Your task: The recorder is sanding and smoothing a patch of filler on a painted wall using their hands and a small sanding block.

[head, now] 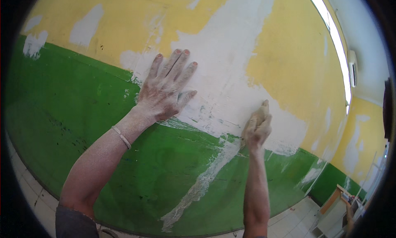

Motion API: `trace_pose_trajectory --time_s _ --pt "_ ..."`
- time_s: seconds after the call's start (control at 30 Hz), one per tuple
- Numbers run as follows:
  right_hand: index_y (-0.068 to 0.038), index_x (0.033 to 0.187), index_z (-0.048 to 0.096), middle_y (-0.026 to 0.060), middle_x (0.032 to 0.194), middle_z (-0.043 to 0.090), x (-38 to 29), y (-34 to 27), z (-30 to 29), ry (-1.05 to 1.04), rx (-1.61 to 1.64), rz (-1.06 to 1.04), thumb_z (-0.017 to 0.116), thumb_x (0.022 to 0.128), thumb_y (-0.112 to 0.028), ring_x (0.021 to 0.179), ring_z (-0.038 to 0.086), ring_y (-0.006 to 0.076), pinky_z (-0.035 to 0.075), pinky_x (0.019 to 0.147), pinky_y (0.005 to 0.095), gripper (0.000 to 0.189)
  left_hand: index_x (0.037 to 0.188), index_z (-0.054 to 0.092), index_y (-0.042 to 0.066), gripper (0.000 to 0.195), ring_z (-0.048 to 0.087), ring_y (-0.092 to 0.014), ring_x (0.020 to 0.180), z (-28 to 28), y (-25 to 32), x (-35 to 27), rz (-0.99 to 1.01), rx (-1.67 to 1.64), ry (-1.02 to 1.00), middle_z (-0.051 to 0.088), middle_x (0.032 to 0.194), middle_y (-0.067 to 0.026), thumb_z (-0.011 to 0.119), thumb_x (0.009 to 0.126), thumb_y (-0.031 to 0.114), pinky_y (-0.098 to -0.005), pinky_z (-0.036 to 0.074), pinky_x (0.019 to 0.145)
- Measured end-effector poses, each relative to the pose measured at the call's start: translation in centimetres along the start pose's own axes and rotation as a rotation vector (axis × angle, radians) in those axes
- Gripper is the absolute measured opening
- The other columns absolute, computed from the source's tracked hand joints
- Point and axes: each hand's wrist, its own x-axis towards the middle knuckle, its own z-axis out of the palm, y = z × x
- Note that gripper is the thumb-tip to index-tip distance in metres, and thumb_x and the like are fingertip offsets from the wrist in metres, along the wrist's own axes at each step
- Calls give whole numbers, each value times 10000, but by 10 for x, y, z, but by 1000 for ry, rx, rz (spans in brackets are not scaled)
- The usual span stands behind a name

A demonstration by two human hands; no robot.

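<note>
A wall painted yellow (287,61) above and green (123,182) below stands before me, with white filler patches (229,52) across it. My left hand (167,83), dusty white, lies flat with fingers spread on the filler near the colour border. To its right, my right hand (258,126) is curled against the patch, its fingers bent around something thin and mostly hidden, perhaps sandpaper or a scraper; I cannot tell which. A rough filler strip (201,182) runs down the green part, below and left of my right hand.
Pale floor tiles (287,216) run along the wall's foot. At the lower right stands a wooden piece of furniture (332,204) with items on it, near a light metal frame (369,179). An air conditioner (353,67) hangs high on the right.
</note>
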Motion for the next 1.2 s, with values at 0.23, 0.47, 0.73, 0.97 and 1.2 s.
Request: trace_pose_trajectory --time_s 0.23,0.47,0.73,0.97,1.2 --pt "33 1606 332 296 1648 366 -131 -67 45 -229 -214 -211 492 1061 -107 1580 261 444 101 1295 568 585 1554 500 118 640 318 -297 1569 0 -26 3 75 -97 -9 339 1701 -137 585 1011 448 -519 215 1286" --pt "-11 1594 414 200 1708 306 25 -74 97 -160 -352 -200 429 1109 -245 1598 225 408 89 1283 602 539 1447 614 138 497 410 -278 1515 -18 -94 9 230 -36 76 433 1657 -89 632 1005 364 -473 322 1242" --pt "-2 1632 321 179 1755 178 43 -68 118 -87 379 -153 329 1132 -341 1632 132 339 55 1298 555 604 1388 647 126 438 429 -277 1502 -18 -97 12 56 -40 226 479 1623 -93 655 989 305 -477 325 1237" --pt "18 1621 332 214 1718 274 -70 -108 86 -304 -402 -220 466 1085 -250 1616 185 383 81 1270 645 614 1419 627 108 516 432 -295 1499 -26 -112 13 195 -29 124 486 1612 -115 667 961 343 -474 329 1231" --pt "16 1614 346 210 1711 290 110 -82 113 -21 -387 -126 368 1125 -341 1601 233 378 149 1259 652 606 1474 584 113 577 380 -323 1530 -31 -99 20 303 47 65 446 1633 -142 628 978 405 -489 284 1263"
